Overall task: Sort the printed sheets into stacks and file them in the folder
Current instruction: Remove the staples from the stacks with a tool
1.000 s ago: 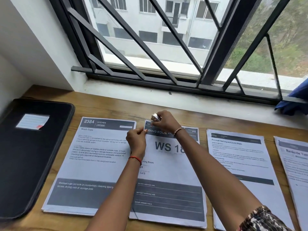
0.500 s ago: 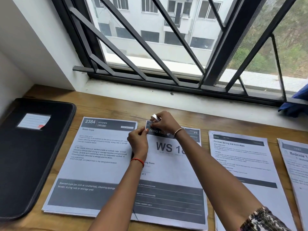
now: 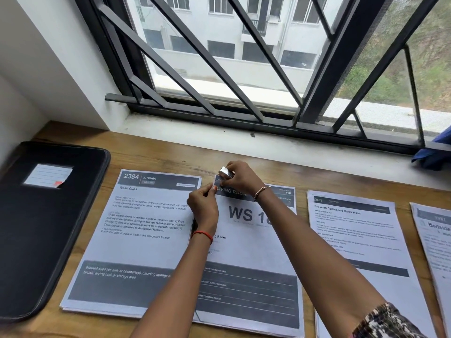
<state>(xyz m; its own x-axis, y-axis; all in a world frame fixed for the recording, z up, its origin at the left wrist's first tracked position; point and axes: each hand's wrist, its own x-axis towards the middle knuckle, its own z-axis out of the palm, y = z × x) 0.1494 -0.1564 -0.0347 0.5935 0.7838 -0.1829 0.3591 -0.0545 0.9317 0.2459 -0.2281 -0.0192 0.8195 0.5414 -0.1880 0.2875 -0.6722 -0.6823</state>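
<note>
Four piles of printed sheets lie in a row on the wooden table (image 3: pixel 158 152), and you are working at the second.

At far left the black folder (image 3: pixel 48 228) lies flat and shut, well apart from your hands, so filing looks like a later step. Just beside it sits the kitchen stack (image 3: pixel 136 240), squared up. Its right edge meets the living room stack (image 3: pixel 249 252), though which one overlaps is unclear.

Your left hand (image 3: pixel 203 206) pinches the top left corner of the living room stack, probably to keep the sheets aligned. Your right hand (image 3: pixel 241 179) grips a small silver clip (image 3: pixel 225 172) at that same corner, likely to bind the pile so it files as one. Whether the clip already bites the paper cannot be told.

Your right forearm crosses the sheet and hides part of its print. Further right lie the pre-wash stack (image 3: pixel 353 240) and the bedside stack (image 3: pixel 436 240), the latter cut by the frame, with no clips showing.

A blue cloth (image 3: pixel 434 154) rests on the sill, out of the way. The kitchen stack lies between this pile and the shut folder.
</note>
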